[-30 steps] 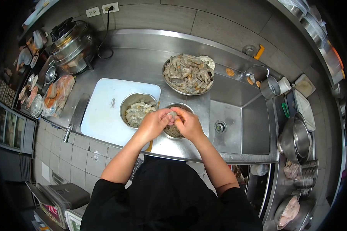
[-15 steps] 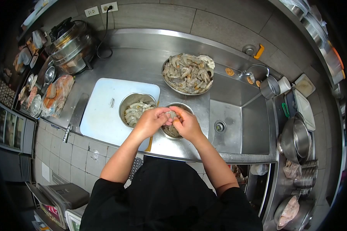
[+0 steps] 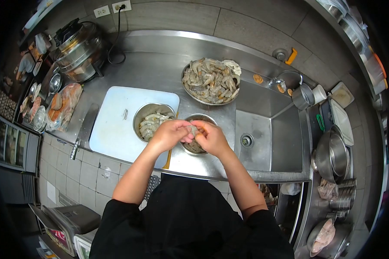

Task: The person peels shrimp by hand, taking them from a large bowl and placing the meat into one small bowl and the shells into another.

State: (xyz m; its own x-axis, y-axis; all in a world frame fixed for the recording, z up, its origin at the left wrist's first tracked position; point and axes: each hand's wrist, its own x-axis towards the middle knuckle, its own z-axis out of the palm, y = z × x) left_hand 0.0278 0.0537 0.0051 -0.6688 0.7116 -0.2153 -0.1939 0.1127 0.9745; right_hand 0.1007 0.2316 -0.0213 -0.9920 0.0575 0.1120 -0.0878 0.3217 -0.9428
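Left hand: the left hand [image 3: 167,134] is raised over the near edge of the counter, fingers curled together and pinched on one end of a shrimp [image 3: 193,129].
Right hand: the right hand [image 3: 211,138] meets it from the other side, fingertips closed on the same shrimp, so the two hands touch at the fingertips.
Shrimp: a small pale grey piece held between both sets of fingertips, just above the small bowl [image 3: 197,146]; most of it is covered by fingers, so whether shell or tail is on it cannot be told.
Key relation: the shrimp seems to lie roughly left to right, its long axis running from one hand's fingertips to the other's, with each hand about equally near; the small bowl sits straight below.
Small bowl: steel, holding brownish scraps, half hidden under the right hand.
Middle bowl: a steel bowl [image 3: 139,116] of pale shrimp stands on the white cutting board [image 3: 112,121], just beside the left hand.
Big bowl: a wide bowl [image 3: 190,96] heaped with grey shrimp sits farther back, well apart from the hands.
Sink: the sink [image 3: 285,142] lies to the right of the small bowl.
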